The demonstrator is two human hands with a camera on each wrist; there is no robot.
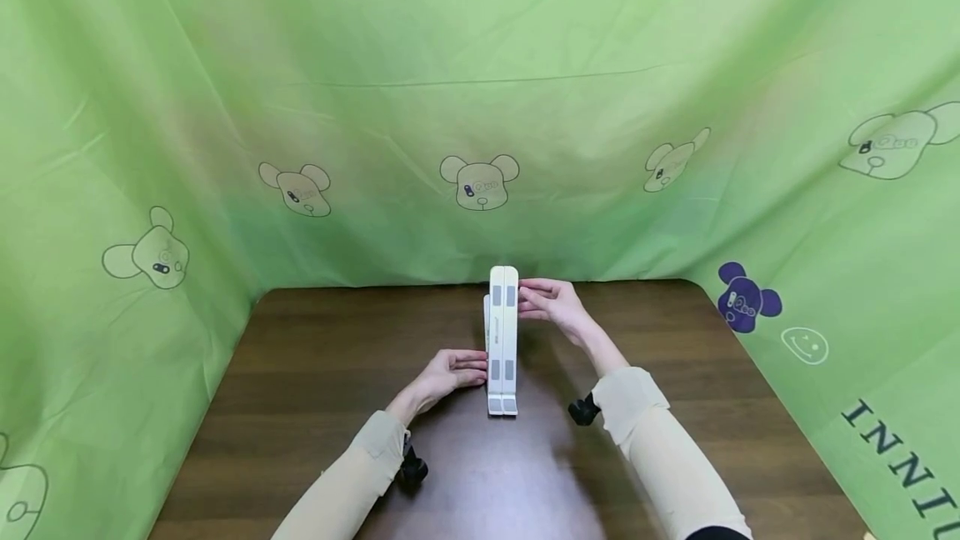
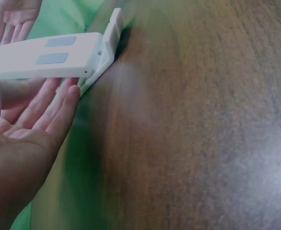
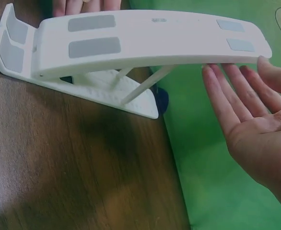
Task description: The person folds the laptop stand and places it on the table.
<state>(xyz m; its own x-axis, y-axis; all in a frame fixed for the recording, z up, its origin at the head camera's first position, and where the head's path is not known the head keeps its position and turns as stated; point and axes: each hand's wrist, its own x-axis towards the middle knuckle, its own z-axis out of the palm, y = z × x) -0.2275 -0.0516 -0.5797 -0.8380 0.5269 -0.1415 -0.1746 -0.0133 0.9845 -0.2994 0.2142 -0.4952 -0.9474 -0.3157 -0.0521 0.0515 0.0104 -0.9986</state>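
Observation:
A white folding laptop stand (image 1: 503,340) with grey pads stands raised on the table, its lipped end towards me. In the right wrist view, thin struts prop the sloping top of the stand (image 3: 145,40) above its base. My left hand (image 1: 444,375) is at the stand's left side near the lower end, fingers extended and tips at the edge. Higher up on the other side, my right hand (image 1: 557,307) touches the edge; its fingers (image 3: 246,91) are fairly straight, with the thumb by the far corner. Part of the left fingertips is hidden behind the stand in the left wrist view.
The stand is on a dark brown wooden table (image 1: 337,357) with rounded far corners. A green curtain (image 1: 390,123) printed with bear heads hangs behind and at both sides. Black devices (image 1: 412,468) are worn at both wrists.

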